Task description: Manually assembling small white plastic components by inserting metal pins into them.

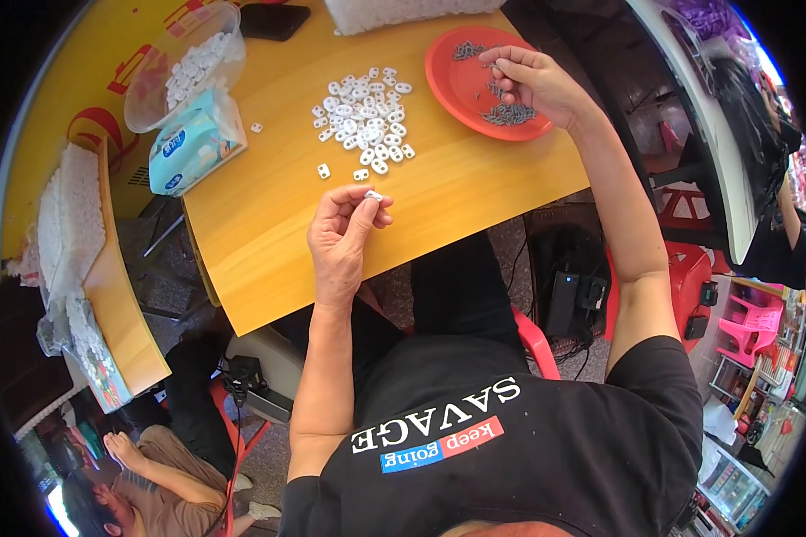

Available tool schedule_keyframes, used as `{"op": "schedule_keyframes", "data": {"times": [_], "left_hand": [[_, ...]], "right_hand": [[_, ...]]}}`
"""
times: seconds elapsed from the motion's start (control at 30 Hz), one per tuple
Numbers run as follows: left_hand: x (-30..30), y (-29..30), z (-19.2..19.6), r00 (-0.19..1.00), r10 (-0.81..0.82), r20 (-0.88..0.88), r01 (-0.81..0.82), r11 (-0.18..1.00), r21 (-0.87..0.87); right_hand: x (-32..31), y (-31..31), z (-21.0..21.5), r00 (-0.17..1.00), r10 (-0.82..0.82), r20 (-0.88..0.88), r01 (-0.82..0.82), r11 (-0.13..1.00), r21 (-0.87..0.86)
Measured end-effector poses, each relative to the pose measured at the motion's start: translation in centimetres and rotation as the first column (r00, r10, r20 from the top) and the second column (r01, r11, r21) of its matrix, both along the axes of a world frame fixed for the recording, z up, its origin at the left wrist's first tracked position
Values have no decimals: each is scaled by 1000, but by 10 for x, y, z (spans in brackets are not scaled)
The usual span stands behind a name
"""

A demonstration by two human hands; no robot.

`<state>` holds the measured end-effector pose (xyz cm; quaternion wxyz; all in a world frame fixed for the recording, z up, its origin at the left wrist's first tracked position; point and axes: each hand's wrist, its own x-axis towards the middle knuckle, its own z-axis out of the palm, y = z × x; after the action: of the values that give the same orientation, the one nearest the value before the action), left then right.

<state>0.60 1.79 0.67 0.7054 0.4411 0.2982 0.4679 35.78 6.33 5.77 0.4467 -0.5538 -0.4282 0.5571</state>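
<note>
Near the front of the yellow table, my left hand (pixel 342 240) pinches a small white plastic piece (pixel 373 195) between thumb and fingers. Similar oval white pieces with two holes lie in a loose pile (pixel 365 116) just beyond it. To the right, my right hand (pixel 541 85) is over a round red plate (pixel 450 88), its thumb and fingers drawn together. Whatever those fingertips hold is too small to make out. Small grey screw-like pieces (pixel 509 115) lie in heaps on the plate, some partly under the hand.
A clear tub (pixel 139 107) of white pieces stands at the back left, behind a tissue pack (pixel 197 148). A dark phone (pixel 275 21) and a white bag (pixel 403 11) lie along the far edge. Another person (pixel 152 474) sits at the lower left. A red stool (pixel 672 286) stands right.
</note>
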Motion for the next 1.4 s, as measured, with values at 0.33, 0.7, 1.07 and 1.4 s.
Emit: {"op": "schedule_keyframes", "data": {"times": [0.33,0.7,1.07,1.4], "left_hand": [[-1,2,0,997,75,15,-74,996,-57],[-3,4,-2,996,28,88,-22,997,-69],[-2,1,0,998,22,55,-20,999,-43],[-1,3,-2,999,23,47,-21,999,-40]], "right_hand": [[-44,-13,9,966,127,-227,-100,986,130],[-111,-26,-7,924,86,-372,-21,984,175],[-25,-5,5,917,-238,321,143,945,293],[-11,1,-1,970,-147,193,109,975,196]]}}
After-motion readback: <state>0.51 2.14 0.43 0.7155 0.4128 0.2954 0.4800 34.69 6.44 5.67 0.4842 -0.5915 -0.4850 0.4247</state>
